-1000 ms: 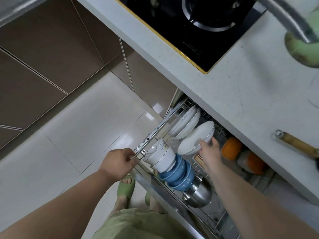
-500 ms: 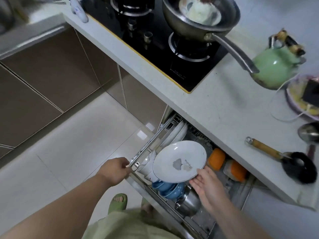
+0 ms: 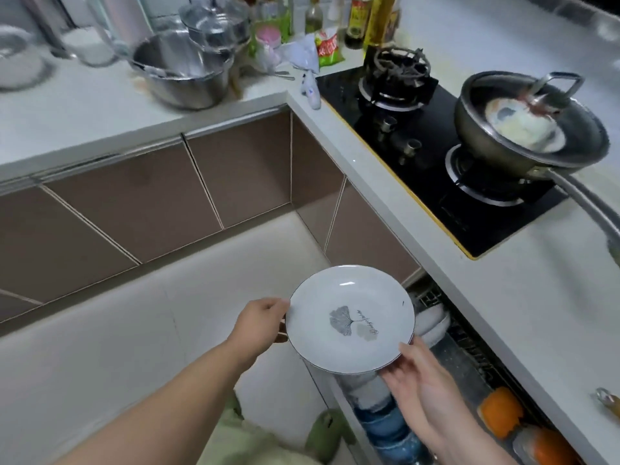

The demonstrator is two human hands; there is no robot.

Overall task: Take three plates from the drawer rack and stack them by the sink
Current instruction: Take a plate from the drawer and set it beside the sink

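A white plate [image 3: 350,318] with a grey leaf print is held face up above the open drawer rack [image 3: 469,357]. My right hand [image 3: 419,370] grips its near right rim. My left hand [image 3: 260,322] has its fingers closed at the plate's left rim. More white plates [image 3: 432,322] stand on edge in the rack just behind it. Blue bowls [image 3: 385,427] are stacked at the rack's front, partly hidden by my right arm. No sink shows in this view.
A black gas hob [image 3: 436,159] sits in the white counter [image 3: 536,297] to the right, carrying a steel pan [image 3: 530,132] with a long handle. A large steel pot [image 3: 181,72], bottles and packets crowd the far counter. Orange lids [image 3: 501,412] lie deep in the drawer.
The plate has come up out of the rack and now lies flat in the air. My left hand left the drawer rail and went to the plate's left rim. The view tilted up.
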